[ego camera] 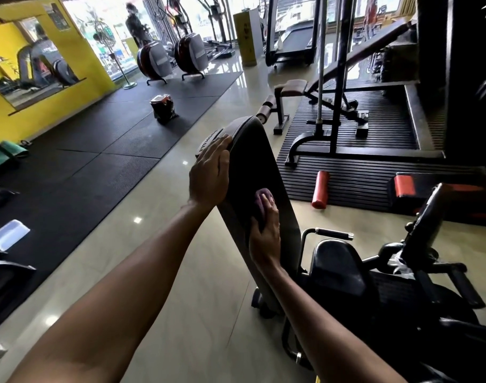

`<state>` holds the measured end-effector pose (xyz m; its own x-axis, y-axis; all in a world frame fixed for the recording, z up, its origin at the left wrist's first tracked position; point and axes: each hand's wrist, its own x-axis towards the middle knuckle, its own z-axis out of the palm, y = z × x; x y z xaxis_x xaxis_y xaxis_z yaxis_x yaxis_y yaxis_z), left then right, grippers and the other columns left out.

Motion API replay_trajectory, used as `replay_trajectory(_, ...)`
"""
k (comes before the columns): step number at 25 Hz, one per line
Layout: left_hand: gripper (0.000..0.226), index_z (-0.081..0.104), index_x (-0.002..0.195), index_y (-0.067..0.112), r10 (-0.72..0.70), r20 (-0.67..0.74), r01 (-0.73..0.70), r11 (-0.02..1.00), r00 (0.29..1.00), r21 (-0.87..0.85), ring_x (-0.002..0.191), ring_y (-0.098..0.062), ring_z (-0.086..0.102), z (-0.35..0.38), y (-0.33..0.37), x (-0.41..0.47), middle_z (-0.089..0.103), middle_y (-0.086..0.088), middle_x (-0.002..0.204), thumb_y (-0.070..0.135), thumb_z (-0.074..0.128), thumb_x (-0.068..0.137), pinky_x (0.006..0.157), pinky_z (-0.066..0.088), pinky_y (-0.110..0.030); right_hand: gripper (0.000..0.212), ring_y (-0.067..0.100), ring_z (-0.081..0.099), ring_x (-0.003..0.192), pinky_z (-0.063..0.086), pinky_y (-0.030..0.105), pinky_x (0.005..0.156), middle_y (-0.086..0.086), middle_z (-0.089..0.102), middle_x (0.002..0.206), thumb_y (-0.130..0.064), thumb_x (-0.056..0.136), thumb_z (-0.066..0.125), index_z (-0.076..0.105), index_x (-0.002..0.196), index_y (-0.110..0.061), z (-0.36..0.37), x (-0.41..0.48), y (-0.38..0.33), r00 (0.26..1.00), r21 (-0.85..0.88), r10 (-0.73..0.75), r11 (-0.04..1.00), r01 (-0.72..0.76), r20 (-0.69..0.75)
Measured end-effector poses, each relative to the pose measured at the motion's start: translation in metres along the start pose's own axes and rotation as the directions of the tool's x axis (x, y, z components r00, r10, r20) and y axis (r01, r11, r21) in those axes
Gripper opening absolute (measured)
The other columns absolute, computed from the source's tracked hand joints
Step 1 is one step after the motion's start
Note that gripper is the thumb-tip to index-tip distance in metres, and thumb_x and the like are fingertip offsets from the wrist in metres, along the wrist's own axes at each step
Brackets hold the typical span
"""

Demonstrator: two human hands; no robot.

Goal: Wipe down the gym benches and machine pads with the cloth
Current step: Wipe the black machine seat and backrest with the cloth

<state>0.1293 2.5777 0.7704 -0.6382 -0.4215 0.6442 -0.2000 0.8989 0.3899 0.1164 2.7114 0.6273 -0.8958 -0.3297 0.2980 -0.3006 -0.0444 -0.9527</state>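
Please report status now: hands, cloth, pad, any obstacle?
Left hand flat on pad edge. Right hand holds cloth against pad face. Nothing on pad in the way.

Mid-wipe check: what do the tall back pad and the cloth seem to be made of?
The back pad looks like black vinyl or leatherette: smooth, dull sheen, raised seam round the edge. The cloth is purple soft fabric, bunched into folds, maybe microfibre; weave too small to tell.

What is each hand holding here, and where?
Right hand grips the bunched purple cloth, pressing it on the back pad; left hand rests on that pad's upper left edge, gripping nothing.
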Motion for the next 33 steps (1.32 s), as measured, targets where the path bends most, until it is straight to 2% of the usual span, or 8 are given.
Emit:
replay_trajectory(4, 0.052, 0.055, 0.144, 0.016, 0.012, 0.066, -0.013, 1.0, 0.998, 0.017, 0.141, -0.013, 0.043, -0.004, -0.002, 0.003, 0.053, 0.0, 0.149, 0.035, 0.028, 0.104, 0.115, 0.028, -0.019, 0.081, 0.03, 0.02, 0.154, 0.02, 0.051, 0.125, 0.008, 0.032, 0.162, -0.032, 0.084, 0.07, 0.035, 0.155, -0.011, 0.026, 0.007, -0.058, 0.964, -0.114, -0.263, 0.959, 0.258, -0.027)
replay_trajectory(8, 0.053, 0.048, 0.149, 0.015, 0.033, 0.156, -0.037, 0.999, 0.987, 0.027, 0.145, -0.014, 0.037, -0.012, -0.006, 0.003, 0.047, -0.001, 0.154, 0.036, 0.027, 0.105, 0.118, 0.023, -0.021, 0.083, 0.036, 0.027, 0.152, 0.033, 0.058, 0.117, 0.012, 0.036, 0.161, -0.017, 0.082, 0.077, 0.035, 0.153, -0.015, 0.044, 0.002, -0.044, 0.921, -0.344, -0.349, 0.897, 0.277, -0.17)
replay_trajectory(12, 0.052, 0.049, 0.148, 0.014, 0.05, 0.145, -0.053, 0.998, 0.988, 0.017, 0.145, -0.016, 0.038, -0.01, -0.005, 0.003, 0.048, -0.003, 0.153, 0.036, 0.028, 0.106, 0.12, 0.026, -0.027, 0.086, 0.032, 0.029, 0.152, 0.038, 0.058, 0.114, 0.004, 0.029, 0.164, -0.016, 0.083, 0.083, 0.035, 0.154, -0.011, 0.028, -0.041, 0.028, 0.954, -0.343, -0.235, 0.925, 0.161, -0.185)
replay_trajectory(17, 0.049, 0.048, 0.149, 0.015, 0.009, 0.15, -0.015, 0.999, 0.989, 0.035, 0.145, -0.014, 0.036, -0.01, -0.001, 0.002, 0.046, 0.0, 0.154, 0.032, 0.03, 0.106, 0.119, 0.023, -0.022, 0.082, 0.031, 0.031, 0.151, 0.035, 0.058, 0.115, 0.01, 0.04, 0.159, -0.062, 0.093, 0.06, 0.045, 0.151, -0.007, 0.034, -0.013, -0.014, 0.953, -0.24, -0.24, 0.951, 0.193, -0.184)
replay_trajectory(24, 0.052, 0.041, 0.153, 0.017, 0.009, 0.215, -0.018, 0.999, 0.977, 0.04, 0.148, -0.014, 0.031, -0.017, 0.003, 0.002, 0.04, 0.0, 0.158, 0.037, 0.028, 0.106, 0.121, 0.02, -0.025, 0.066, 0.034, 0.024, 0.154, 0.029, 0.057, 0.12, 0.012, 0.034, 0.163, -0.044, 0.1, 0.056, 0.039, 0.155, -0.012, 0.031, 0.004, -0.021, 0.922, -0.332, -0.376, 0.885, 0.327, -0.094)
replay_trajectory(28, 0.052, 0.033, 0.156, 0.011, 0.154, 0.314, -0.249, 0.924, 0.937, 0.29, 0.151, -0.022, 0.026, -0.024, 0.009, 0.005, 0.035, -0.008, 0.161, 0.028, 0.031, 0.106, 0.126, 0.012, -0.042, 0.07, 0.012, 0.025, 0.153, 0.028, 0.044, 0.122, -0.007, 0.031, 0.164, -0.051, 0.096, 0.051, 0.035, 0.158, -0.023, 0.004, -0.011, 0.029, 0.999, -0.122, -0.029, 0.992, 0.027, -0.017)
replay_trajectory(30, 0.059, 0.037, 0.154, 0.008, 0.319, 0.464, -0.536, 0.699, 0.826, 0.474, 0.15, -0.026, 0.028, -0.02, 0.017, 0.005, 0.04, -0.01, 0.158, 0.025, 0.026, 0.098, 0.125, 0.012, -0.048, 0.073, 0.01, 0.034, 0.147, 0.028, 0.04, 0.122, -0.012, 0.036, 0.16, -0.061, 0.087, 0.045, 0.037, 0.155, -0.036, -0.005, 0.013, 0.036, 0.98, -0.044, 0.191, 0.981, -0.189, 0.048)
replay_trajectory(33, 0.076, 0.04, 0.152, 0.008, 0.233, 0.663, -0.677, 0.48, 0.711, 0.557, 0.151, -0.026, 0.026, -0.011, 0.037, 0.005, 0.043, -0.009, 0.156, 0.031, 0.007, 0.087, 0.125, 0.005, -0.053, 0.075, 0.025, 0.037, 0.146, 0.027, 0.042, 0.121, -0.001, 0.031, 0.162, -0.063, 0.085, 0.043, 0.033, 0.156, -0.037, -0.007, 0.077, 0.028, 0.915, -0.13, 0.379, 0.923, -0.363, 0.14)
